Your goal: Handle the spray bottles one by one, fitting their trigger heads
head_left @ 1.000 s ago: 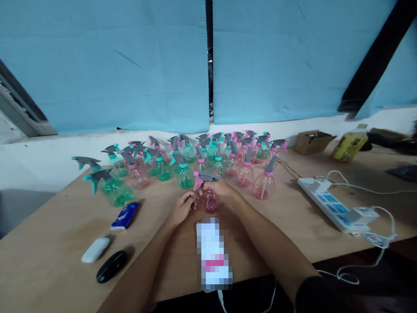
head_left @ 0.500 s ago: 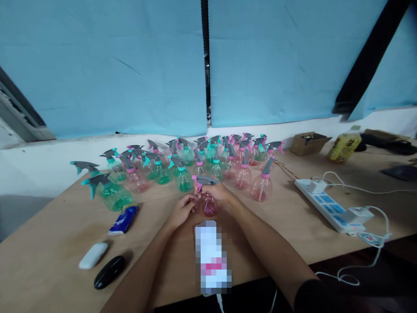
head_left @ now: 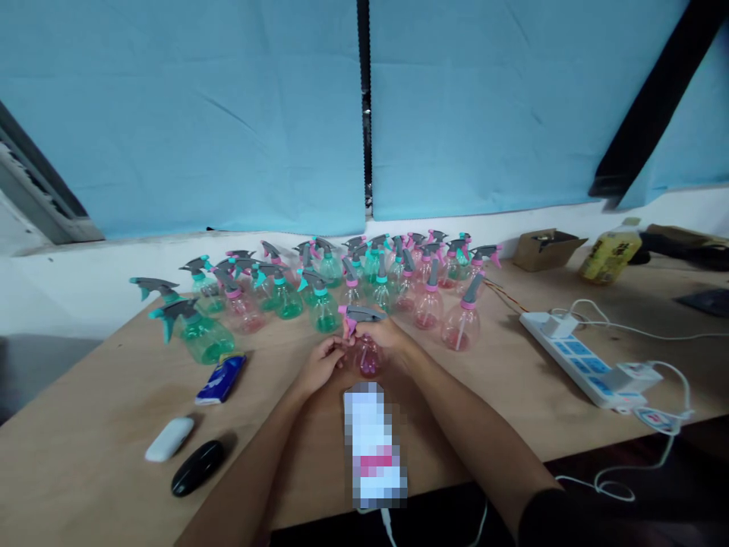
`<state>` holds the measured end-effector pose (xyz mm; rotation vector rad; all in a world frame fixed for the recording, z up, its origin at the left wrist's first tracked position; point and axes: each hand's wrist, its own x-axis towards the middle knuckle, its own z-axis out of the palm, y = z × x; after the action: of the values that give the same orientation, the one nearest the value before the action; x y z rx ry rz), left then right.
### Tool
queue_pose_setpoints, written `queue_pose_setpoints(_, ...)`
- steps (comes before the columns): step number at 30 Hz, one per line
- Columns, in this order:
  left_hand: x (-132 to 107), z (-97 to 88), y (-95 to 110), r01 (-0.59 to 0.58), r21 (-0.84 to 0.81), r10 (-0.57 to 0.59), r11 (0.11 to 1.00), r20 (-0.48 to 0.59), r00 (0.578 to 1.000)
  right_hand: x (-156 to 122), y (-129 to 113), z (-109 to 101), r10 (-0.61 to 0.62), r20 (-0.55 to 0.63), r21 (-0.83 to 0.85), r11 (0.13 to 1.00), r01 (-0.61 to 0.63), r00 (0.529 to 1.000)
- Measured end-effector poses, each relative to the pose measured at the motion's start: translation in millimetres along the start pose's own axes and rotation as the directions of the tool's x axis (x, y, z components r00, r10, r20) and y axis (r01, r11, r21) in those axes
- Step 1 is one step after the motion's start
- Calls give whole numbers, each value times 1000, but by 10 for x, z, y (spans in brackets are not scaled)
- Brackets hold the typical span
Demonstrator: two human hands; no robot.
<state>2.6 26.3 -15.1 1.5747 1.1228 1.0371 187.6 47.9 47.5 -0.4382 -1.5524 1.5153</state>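
Observation:
A pink spray bottle (head_left: 369,362) with a grey and pink trigger head stands upright on the table in front of me. My right hand (head_left: 383,334) is wrapped round its neck, just under the head. On the bottle's left side, my left hand (head_left: 326,362) has its fingers curled in against it near the pink trigger; part of those fingertips is hard to make out. Just behind stand several other spray bottles, among them a green one (head_left: 323,313) and a pink one (head_left: 427,310). A phone (head_left: 373,441) with a blurred screen lies in front of the held bottle.
On the left lie a blue packet (head_left: 221,378), a white case (head_left: 169,439) and a black case (head_left: 197,468). A power strip (head_left: 581,365) with plugs and white cables lies on the right. Behind it are a cardboard box (head_left: 547,251) and a yellow-labelled bottle (head_left: 609,254).
The view has shifted slightly, so everything sits a little further right. Both hands keep the same place at the pink spray bottle.

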Motion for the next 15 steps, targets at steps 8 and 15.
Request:
queue_pose_setpoints(8, 16, -12, -53, -12, 9, 12, 1000, 2, 1000, -4, 49, -30, 95, -111, 7, 995, -95, 989)
queue_pose_setpoints(15, -31, 17, 82, 21, 6, -21, 1000, 5, 1000, 1, 19, -10, 4, -31, 0, 1000, -4, 1000)
